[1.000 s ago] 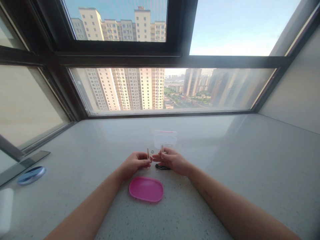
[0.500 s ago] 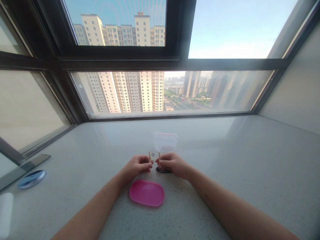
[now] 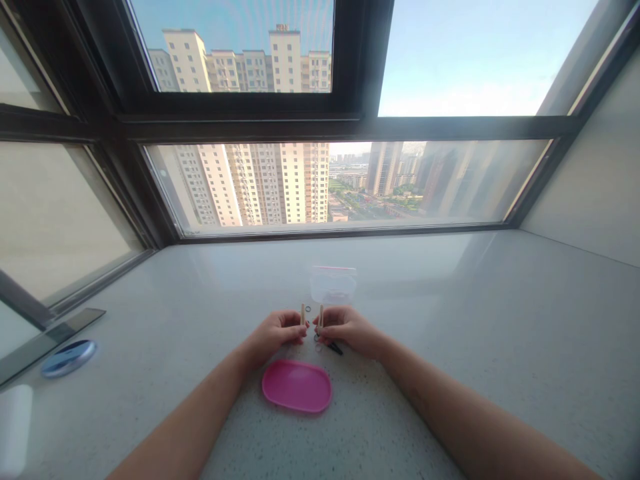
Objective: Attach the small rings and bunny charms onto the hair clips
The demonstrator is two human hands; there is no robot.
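Observation:
My left hand [image 3: 280,330] pinches a small upright wooden stick [image 3: 303,315], flat and pale like half of a clothespin. A similar wooden stick [image 3: 321,315] stands upright in the fingers of my right hand [image 3: 347,328], a short gap from the first. Just below the right fingers hangs or lies a slim black piece [image 3: 335,348] with small ring shapes [image 3: 317,339] beside it; whether the hand holds it I cannot tell. A small dark ring [image 3: 308,309] rests on the counter beyond the fingertips. In front of my hands sits a pink oval tray [image 3: 297,387].
Behind my hands is a clear plastic bag [image 3: 333,283] with a pink-edged top and something small inside. To the left lie a shiny blue oval object [image 3: 69,359], a dark flat glassy strip [image 3: 75,328] and a white object [image 3: 15,427]. Windows border the speckled counter [image 3: 450,293].
The black piece below my right hand has turned from a level, curved outline to a slant down to the right, and ring shapes now show beside it. Both hands stay nearly in place.

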